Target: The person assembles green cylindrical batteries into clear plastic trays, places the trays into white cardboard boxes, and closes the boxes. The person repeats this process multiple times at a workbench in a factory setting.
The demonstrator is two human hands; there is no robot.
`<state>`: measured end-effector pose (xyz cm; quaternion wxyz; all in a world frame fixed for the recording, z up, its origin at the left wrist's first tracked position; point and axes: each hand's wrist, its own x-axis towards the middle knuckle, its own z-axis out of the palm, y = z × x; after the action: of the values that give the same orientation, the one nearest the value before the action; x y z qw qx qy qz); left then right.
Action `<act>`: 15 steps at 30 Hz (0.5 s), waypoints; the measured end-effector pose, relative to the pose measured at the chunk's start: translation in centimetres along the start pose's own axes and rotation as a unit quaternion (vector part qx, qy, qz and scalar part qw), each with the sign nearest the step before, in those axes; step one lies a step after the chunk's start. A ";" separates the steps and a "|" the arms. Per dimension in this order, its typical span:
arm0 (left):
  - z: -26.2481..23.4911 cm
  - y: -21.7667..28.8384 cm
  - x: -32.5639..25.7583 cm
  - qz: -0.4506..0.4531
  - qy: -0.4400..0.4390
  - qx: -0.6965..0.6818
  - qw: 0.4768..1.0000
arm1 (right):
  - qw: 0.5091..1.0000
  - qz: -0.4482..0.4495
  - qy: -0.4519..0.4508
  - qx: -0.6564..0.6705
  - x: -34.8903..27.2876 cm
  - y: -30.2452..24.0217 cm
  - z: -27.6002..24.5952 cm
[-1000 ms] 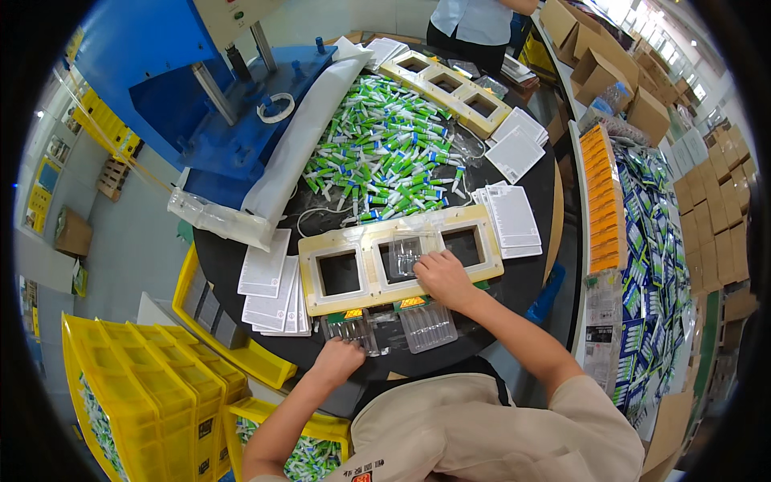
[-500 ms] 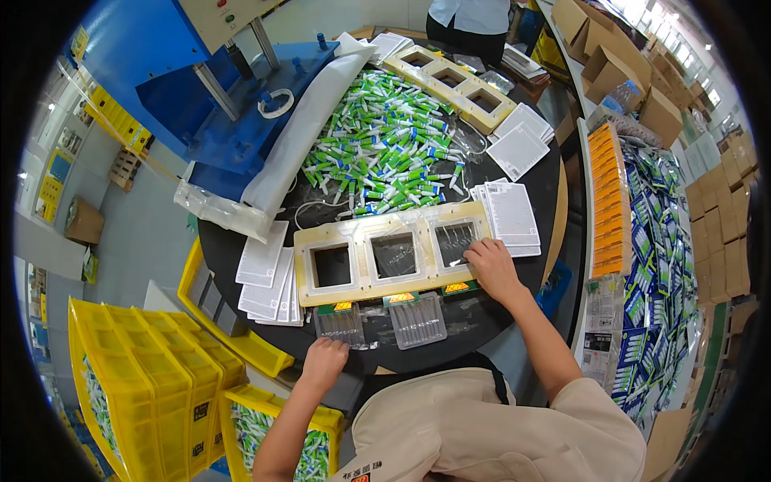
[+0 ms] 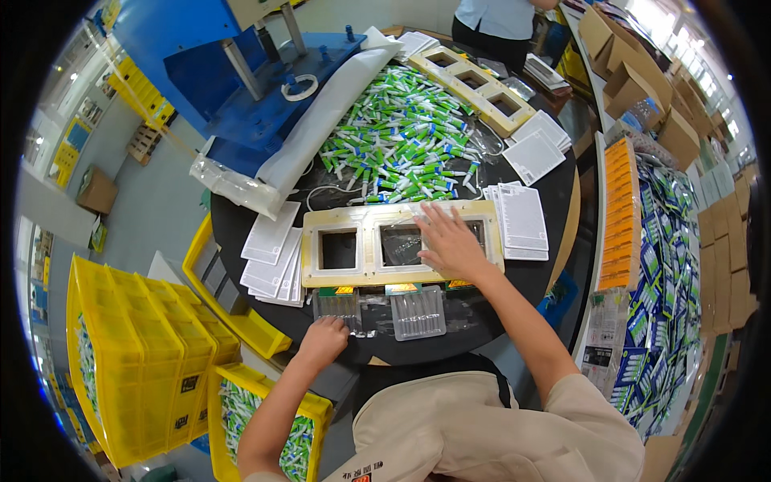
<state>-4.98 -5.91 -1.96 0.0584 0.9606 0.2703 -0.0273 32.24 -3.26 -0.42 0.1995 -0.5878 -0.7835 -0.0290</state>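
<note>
A cream-yellow frame mould (image 3: pixel 365 273) with three square openings lies across the near part of the round black table. My right hand (image 3: pixel 451 245) is spread over its middle and right openings, fingers apart, partly hiding the right one. Clear film shows in the middle opening. From under the mould's near edge stick out clear plastic blister packs (image 3: pixel 418 314) with green card tops. My left hand (image 3: pixel 324 340) has its fingers curled together on the near edge of the left blister pack (image 3: pixel 336 304). Behind the mould lies a heap of small green-and-white tubes (image 3: pixel 401 145).
White cards lie stacked left (image 3: pixel 269 241) and right (image 3: pixel 522 221) of the mould. A second mould (image 3: pixel 474 80) lies at the back. Left stands a blue press (image 3: pixel 297 88); yellow crates (image 3: pixel 144 345) stand near left. Packed blue-green goods (image 3: pixel 662 281) fill the right side. Another person (image 3: pixel 494 24) stands behind.
My right hand has moved left from the mould's right opening and spread out toward the middle one. My left hand stays at the left blister pack. The whole view has shifted slightly.
</note>
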 end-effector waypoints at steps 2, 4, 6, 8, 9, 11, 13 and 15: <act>0.2 0.7 -0.6 0.004 0.036 0.019 0.999 | 0.993 0.035 -0.107 -0.023 0.2 -1.8 1.7; 0.2 0.9 -1.2 0.003 0.065 0.039 0.997 | 0.994 0.061 -0.079 -0.036 -0.1 -3.4 2.8; 0.2 1.3 -1.9 -0.010 0.079 0.052 0.995 | 0.986 0.104 -0.102 -0.084 -0.6 -5.0 3.4; 0.2 1.2 -1.9 -0.016 0.061 0.042 0.997 | 0.987 0.101 -0.081 -0.099 -0.1 -5.4 3.3; 0.2 1.2 -1.9 -0.020 0.052 0.027 0.998 | 0.984 0.114 -0.098 -0.096 0.2 -5.4 2.9; 0.1 0.8 -1.4 -0.041 0.032 -0.015 0.999 | 0.985 0.123 -0.090 -0.078 0.5 -5.4 1.6; -0.2 0.1 -0.6 -0.047 -0.025 -0.035 0.998 | 0.992 0.117 -0.036 -0.028 0.0 -5.8 0.1; -0.7 -1.0 0.3 -0.068 -0.090 -0.094 0.989 | 0.997 0.076 0.015 0.025 -1.4 -7.1 -1.1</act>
<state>-5.18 -4.84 -1.42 0.1701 0.9239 0.3303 -0.0919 26.24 -7.04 1.42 0.2275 -0.6397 -0.7341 -0.0031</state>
